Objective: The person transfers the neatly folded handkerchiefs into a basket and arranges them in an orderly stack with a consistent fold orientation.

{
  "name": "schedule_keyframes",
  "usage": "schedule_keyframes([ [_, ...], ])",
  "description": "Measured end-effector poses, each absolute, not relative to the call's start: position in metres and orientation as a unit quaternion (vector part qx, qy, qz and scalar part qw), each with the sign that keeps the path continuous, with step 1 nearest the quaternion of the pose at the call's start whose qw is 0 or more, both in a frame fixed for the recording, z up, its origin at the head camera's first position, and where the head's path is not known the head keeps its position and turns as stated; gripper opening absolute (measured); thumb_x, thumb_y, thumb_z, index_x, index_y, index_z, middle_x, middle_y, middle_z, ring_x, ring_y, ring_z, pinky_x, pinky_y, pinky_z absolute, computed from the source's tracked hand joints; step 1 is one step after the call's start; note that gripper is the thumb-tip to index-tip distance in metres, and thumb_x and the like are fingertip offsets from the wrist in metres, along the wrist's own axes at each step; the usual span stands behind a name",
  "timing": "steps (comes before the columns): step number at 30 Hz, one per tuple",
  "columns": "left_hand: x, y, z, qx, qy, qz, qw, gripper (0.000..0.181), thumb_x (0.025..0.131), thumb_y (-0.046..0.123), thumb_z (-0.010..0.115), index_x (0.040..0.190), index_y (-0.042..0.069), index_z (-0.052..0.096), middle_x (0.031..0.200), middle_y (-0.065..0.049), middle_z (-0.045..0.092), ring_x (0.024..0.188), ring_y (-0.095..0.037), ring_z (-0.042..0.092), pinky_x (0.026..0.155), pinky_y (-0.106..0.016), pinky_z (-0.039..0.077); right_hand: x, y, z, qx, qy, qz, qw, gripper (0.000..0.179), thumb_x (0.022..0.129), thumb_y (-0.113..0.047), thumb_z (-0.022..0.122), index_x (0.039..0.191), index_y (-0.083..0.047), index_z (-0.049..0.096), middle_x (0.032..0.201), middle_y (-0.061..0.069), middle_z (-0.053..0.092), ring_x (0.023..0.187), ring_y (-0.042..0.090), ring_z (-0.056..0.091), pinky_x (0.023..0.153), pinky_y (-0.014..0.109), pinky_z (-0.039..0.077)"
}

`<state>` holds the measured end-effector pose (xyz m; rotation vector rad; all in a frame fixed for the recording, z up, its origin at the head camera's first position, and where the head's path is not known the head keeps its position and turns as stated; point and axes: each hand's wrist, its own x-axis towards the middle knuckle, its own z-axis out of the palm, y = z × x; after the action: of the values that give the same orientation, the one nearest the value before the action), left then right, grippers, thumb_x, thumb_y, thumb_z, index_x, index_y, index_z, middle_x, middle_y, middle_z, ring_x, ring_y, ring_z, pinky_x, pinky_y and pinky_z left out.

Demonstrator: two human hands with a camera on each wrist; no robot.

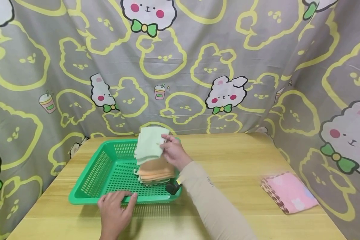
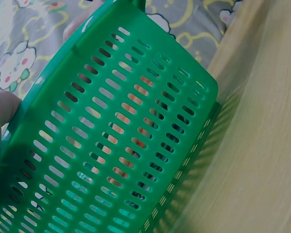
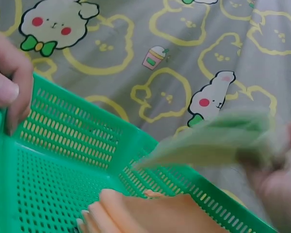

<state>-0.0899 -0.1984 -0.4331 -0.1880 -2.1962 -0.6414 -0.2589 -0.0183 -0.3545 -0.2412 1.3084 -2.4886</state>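
My right hand pinches the right edge of a folded pale green cloth, holding it up over the right part of a green plastic basket. In the right wrist view the same cloth is blurred above a folded orange cloth. That orange cloth lies on a small stack of folded cloths inside the basket. My left hand grips the basket's near rim, its fingers bent over the edge. Through the slots of the basket wall, orange fabric shows in the left wrist view.
A folded pink cloth with a brown-and-white edge lies at the right of the wooden table. A small black object is by the basket's near right corner. A patterned curtain hangs behind and on both sides.
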Motion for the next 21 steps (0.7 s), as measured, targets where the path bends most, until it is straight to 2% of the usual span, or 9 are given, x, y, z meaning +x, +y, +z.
schedule_keyframes([
  [3,-0.09,-0.198,-0.434,-0.074,-0.873,-0.253,0.409,0.011,0.077,0.021,0.074,0.072,0.014,0.067,0.074,-0.006,0.068,0.072,-0.026,0.057,0.082,-0.055,0.027,-0.259,-0.016,-0.36,-0.067,0.511,-0.835,0.193,0.052,0.083,0.021,0.039,0.133,0.008,0.038,0.125,0.02,0.044,0.097,0.022,0.053,0.081,0.028,0.051],
  [5,-0.09,-0.198,-0.434,-0.073,-0.874,-0.253,0.408,0.011,0.077,0.021,0.074,0.072,0.014,0.067,0.073,-0.006,0.068,0.071,-0.027,0.057,0.082,-0.056,0.027,-0.258,-0.014,-0.362,-0.058,0.536,-0.817,0.206,0.055,0.081,0.02,0.04,0.135,0.009,0.038,0.117,0.019,0.048,0.084,0.02,0.055,0.072,0.028,0.052],
  [9,-0.09,-0.198,-0.432,-0.073,-0.875,-0.252,0.408,0.012,0.077,0.021,0.075,0.072,0.014,0.067,0.073,-0.005,0.068,0.071,-0.026,0.056,0.082,-0.056,0.027,-0.257,-0.01,-0.361,-0.059,0.556,-0.803,0.206,0.057,0.082,0.019,0.042,0.137,0.008,0.038,0.09,0.01,0.048,0.058,0.011,0.042,0.057,0.022,0.043],
  [11,-0.09,-0.198,-0.432,-0.074,-0.874,-0.252,0.408,0.011,0.077,0.021,0.075,0.072,0.015,0.067,0.074,-0.005,0.068,0.071,-0.026,0.057,0.082,-0.055,0.027,-0.257,-0.008,-0.359,-0.066,0.561,-0.8,0.203,0.056,0.083,0.018,0.042,0.138,0.008,0.039,0.082,0.007,0.046,0.054,0.009,0.036,0.055,0.022,0.039],
  [13,-0.09,-0.197,-0.431,-0.074,-0.874,-0.252,0.409,0.011,0.078,0.021,0.075,0.072,0.015,0.067,0.074,-0.005,0.068,0.071,-0.026,0.057,0.082,-0.055,0.027,-0.257,-0.007,-0.358,-0.07,0.564,-0.797,0.206,0.055,0.084,0.017,0.043,0.138,0.008,0.04,0.078,0.006,0.049,0.055,0.009,0.038,0.057,0.021,0.041],
  [15,-0.09,-0.197,-0.43,-0.074,-0.874,-0.251,0.41,0.012,0.079,0.022,0.074,0.072,0.016,0.067,0.074,-0.004,0.068,0.072,-0.027,0.057,0.081,-0.055,0.027,-0.257,-0.005,-0.358,-0.07,0.572,-0.79,0.209,0.054,0.084,0.017,0.044,0.138,0.009,0.041,0.08,0.007,0.051,0.056,0.009,0.039,0.058,0.022,0.041],
  [20,-0.09,-0.197,-0.431,-0.072,-0.874,-0.247,0.412,0.012,0.078,0.022,0.075,0.071,0.016,0.067,0.073,-0.004,0.068,0.071,-0.027,0.057,0.081,-0.055,0.027,-0.257,-0.002,-0.359,-0.052,0.601,-0.766,0.222,0.056,0.08,0.017,0.047,0.135,0.012,0.039,0.099,0.012,0.049,0.063,0.013,0.043,0.058,0.023,0.041],
  [21,-0.09,-0.197,-0.431,-0.072,-0.874,-0.247,0.411,0.011,0.077,0.021,0.075,0.071,0.016,0.067,0.073,-0.004,0.068,0.071,-0.027,0.057,0.081,-0.055,0.027,-0.257,-0.002,-0.359,-0.053,0.602,-0.764,0.226,0.051,0.081,0.016,0.048,0.132,0.014,0.041,0.101,0.012,0.048,0.066,0.014,0.044,0.061,0.024,0.042],
])
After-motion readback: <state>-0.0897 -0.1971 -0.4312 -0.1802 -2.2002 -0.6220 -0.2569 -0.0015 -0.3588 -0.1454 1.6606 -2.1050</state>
